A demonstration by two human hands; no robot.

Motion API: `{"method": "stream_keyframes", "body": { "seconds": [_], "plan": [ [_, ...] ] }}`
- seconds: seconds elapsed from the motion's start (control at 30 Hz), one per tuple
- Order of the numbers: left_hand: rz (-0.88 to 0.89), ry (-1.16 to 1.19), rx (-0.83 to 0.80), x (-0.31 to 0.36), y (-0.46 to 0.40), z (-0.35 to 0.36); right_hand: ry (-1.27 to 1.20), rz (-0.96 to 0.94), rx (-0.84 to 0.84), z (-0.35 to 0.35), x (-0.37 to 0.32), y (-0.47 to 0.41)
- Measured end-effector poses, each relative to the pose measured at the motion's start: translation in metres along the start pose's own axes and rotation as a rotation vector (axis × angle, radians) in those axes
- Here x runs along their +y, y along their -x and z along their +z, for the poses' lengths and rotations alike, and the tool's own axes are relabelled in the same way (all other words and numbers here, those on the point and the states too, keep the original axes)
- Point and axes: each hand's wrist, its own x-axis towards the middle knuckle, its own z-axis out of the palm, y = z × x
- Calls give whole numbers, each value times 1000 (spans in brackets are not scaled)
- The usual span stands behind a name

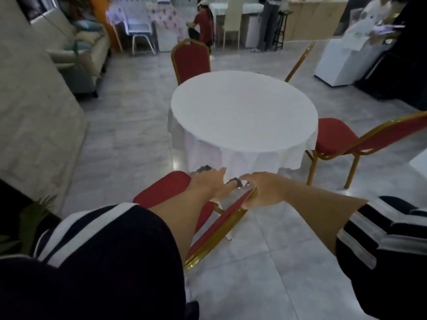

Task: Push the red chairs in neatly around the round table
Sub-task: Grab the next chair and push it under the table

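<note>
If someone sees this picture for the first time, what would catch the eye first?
Probably the round table in the middle, bright under its white cloth. Next, the two hands at the bottom: the left hand and right hand hold the backrest of the nearest red chair. Another red chair stands at the right.

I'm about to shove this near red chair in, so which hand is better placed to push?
Probably the right hand: it grips the gold-framed backrest of the red padded chair on the edge nearer the round white-clothed table. The left hand lies flatter, over the top, and suits steadying.
</note>
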Motion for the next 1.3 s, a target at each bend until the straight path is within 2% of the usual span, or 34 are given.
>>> {"method": "stream_keyframes", "body": {
  "seconds": [0.13,0.53,0.7,0.87,1.13,1.3],
  "plan": [
    [-127,84,43,13,30,16,54,-103,-25,10,3,4],
    [-422,279,-28,20,103,91,188,-368,-143,15,3,-8],
    [-452,361,-102,10,97,120,268,-414,-179,25,-12,-27],
    [-499,450,-72,12,84,132,335,-505,-221,49,-17,-43],
    [-510,383,-170,3,61,137,447,-529,-82,66,-12,-55],
    [-510,361,-158,4,59,141,462,-494,-43,68,-10,-51]
  ]
}}
